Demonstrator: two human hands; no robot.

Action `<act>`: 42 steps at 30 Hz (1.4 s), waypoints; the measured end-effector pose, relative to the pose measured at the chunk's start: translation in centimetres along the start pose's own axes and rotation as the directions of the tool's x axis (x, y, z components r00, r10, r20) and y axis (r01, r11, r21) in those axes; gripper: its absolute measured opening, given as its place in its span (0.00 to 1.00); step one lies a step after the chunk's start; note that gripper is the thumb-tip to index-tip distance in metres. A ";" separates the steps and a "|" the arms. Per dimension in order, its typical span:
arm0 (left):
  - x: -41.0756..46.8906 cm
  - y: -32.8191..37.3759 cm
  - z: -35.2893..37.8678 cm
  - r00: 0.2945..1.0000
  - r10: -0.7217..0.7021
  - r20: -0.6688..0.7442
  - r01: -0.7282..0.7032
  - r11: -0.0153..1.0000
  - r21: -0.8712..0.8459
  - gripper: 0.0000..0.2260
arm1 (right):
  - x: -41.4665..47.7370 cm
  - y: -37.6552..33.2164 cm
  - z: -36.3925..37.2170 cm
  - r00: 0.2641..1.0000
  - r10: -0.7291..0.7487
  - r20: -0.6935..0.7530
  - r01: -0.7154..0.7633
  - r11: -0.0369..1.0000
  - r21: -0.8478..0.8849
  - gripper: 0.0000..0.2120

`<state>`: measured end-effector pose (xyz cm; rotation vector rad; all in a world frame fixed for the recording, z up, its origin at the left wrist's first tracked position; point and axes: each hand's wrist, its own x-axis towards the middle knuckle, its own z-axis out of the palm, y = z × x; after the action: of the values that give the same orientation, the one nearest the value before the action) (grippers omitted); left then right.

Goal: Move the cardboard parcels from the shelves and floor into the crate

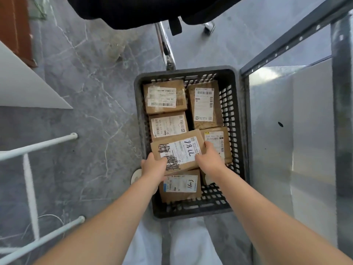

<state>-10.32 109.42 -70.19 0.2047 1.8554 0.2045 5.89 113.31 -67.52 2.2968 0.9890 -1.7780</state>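
Right now both hands are on 1 cardboard parcel (pixel 177 150), the one with a scribbled-over label, held tilted just above the middle of the dark slatted crate (pixel 138 111); left hand (pixel 154 166) grips its near left corner, fingers curled round the edge, while right hand (pixel 209 155) clamps the right end, thumb on top. Under and around it at least 5 other parcels lie flat, labels up: 2 at the far end (pixel 165 97) (pixel 205 104), 1 mid-left (pixel 168 124), 1 on the right (pixel 217 142), 1 nearest (pixel 180 186). Crate sits on the grey marbled floor (pixel 86 73), just beside a metal shelf unit (pixel 286 121)
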 end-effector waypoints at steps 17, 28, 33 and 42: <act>0.5 -2.2 4.3 0.952 0.207 -0.223 -0.080 0.878 0.473 0.35 | 3.6 4.6 1.8 0.991 -0.045 -0.124 0.065 0.985 0.161 0.22; 3.1 -1.5 6.1 0.978 0.092 -0.185 0.101 0.566 0.818 0.31 | 5.8 7.5 3.3 0.939 -0.260 -0.224 0.085 0.807 -0.584 0.31; 4.9 -1.6 5.8 0.971 0.109 -0.214 0.099 0.632 0.769 0.34 | 6.2 8.5 3.4 0.931 -0.351 -0.098 0.169 0.654 -0.738 0.37; -4.5 -0.4 6.1 0.921 0.388 0.034 -0.172 0.328 0.929 0.37 | -2.8 3.8 3.4 0.962 -0.273 -0.003 0.197 0.705 -0.681 0.40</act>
<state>-3.26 108.12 -67.91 1.3752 1.9190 -0.6758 4.65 107.63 -67.36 1.8457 1.6758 -1.0621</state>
